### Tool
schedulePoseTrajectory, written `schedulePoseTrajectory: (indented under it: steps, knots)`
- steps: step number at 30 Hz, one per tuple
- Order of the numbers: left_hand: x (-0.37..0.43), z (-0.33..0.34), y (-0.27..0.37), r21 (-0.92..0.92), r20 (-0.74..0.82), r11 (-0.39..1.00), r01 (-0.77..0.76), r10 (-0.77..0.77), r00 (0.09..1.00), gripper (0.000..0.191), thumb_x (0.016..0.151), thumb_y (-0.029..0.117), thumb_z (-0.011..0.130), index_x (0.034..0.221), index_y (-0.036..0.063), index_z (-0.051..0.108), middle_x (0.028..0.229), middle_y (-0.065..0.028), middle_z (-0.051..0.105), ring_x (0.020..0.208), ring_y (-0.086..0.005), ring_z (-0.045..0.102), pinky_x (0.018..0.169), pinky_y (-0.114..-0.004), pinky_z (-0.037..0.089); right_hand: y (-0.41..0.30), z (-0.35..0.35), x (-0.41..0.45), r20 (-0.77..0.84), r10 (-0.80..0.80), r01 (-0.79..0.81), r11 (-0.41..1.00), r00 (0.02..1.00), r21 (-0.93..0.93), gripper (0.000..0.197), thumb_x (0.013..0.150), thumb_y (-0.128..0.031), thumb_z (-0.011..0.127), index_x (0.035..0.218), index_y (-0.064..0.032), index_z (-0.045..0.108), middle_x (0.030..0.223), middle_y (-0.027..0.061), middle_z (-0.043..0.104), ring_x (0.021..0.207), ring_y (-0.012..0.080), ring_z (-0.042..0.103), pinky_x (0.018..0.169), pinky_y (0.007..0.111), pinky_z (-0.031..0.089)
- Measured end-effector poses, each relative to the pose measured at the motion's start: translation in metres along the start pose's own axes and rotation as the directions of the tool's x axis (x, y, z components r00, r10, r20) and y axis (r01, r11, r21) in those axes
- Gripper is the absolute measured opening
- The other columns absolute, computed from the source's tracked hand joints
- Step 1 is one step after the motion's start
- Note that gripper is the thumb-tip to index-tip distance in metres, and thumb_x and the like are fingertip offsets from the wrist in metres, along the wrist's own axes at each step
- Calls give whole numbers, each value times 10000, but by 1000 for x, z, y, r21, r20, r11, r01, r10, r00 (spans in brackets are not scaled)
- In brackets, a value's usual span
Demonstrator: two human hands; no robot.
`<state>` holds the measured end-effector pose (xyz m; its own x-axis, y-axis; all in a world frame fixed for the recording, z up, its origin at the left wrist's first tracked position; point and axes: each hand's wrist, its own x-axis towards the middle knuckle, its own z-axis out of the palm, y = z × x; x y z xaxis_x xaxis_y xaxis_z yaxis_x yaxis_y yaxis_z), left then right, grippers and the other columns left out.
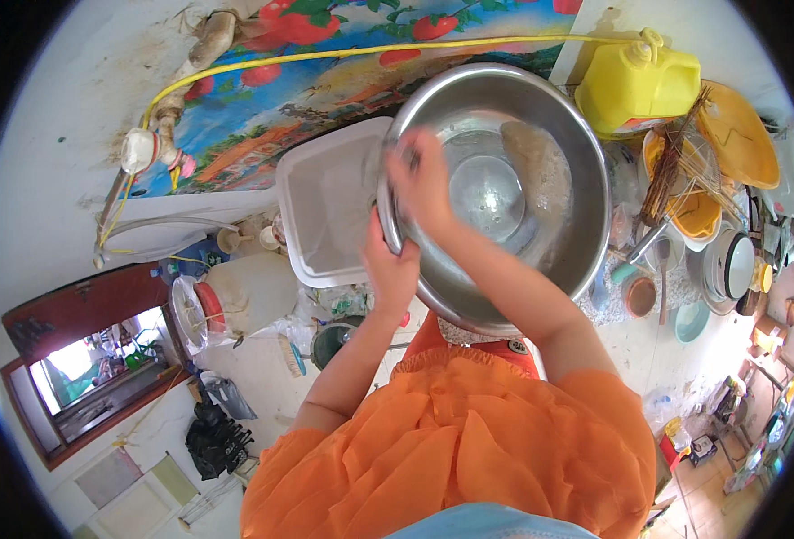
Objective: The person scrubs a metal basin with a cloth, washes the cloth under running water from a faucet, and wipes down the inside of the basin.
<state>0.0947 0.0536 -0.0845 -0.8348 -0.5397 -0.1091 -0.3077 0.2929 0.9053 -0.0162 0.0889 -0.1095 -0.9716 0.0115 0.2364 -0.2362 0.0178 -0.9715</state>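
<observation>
A large stainless steel basin (575, 222) stands tilted before me. My left hand (397, 266) grips its left rim, thumb on the inner side. My right hand (424, 178) is blurred, its fingers curled by the inner left wall near the rim; whether it holds something cannot be made out. Inside the basin, a soft beige item (535, 162), perhaps a cloth or loofah, lies against the right side in a little clear liquid. A white plastic tub (296, 236) is just left of the basin, its grey contents looking like cloudy water.
Behind the basin at right stands a yellow jerrycan (629, 91). Bowls, sieves and a twig whisk (670, 172) crowd the counter (612, 300) to the right. A water pipe with a tap (167, 128) runs down the left wall. A large plastic container (255, 290) sits below it.
</observation>
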Motion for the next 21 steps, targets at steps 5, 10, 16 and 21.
schedulePoseTrajectory:
  steps: [5,10,16,21]
  knots:
    - [5,3,-3,-36,-10,998,-56,56,998,576,696,-83,477,1259,-50,361,1127,-119,534,1012,-168,526,881,-253,387,2,6,10,-103,-26,13,992,994,-126,211,719,-67,609,889,-12,498,879,161,495,814,284,500,728,365,416]
    - [3,1,3,-42,-27,990,-135,134,991,576,680,-78,483,1246,-44,381,1074,-108,569,968,-155,537,853,-249,396,1,2,28,12,167,-166,983,986,-78,195,704,-89,640,843,-21,521,832,148,525,805,243,518,707,362,429]
    - [12,-2,17,-150,44,987,-56,64,997,520,667,-59,491,1184,-36,437,982,-114,588,891,-155,554,796,-259,422,-24,-15,22,162,246,-241,969,956,-52,209,721,-107,676,800,-44,493,734,52,547,644,113,502,553,274,425]
    - [10,-6,3,-105,53,988,-109,115,992,533,665,-55,494,1192,6,441,929,-121,601,851,-171,572,774,-261,432,-12,-11,-8,195,254,-235,965,947,-114,201,728,-73,681,773,-55,485,704,45,539,608,94,491,521,255,410]
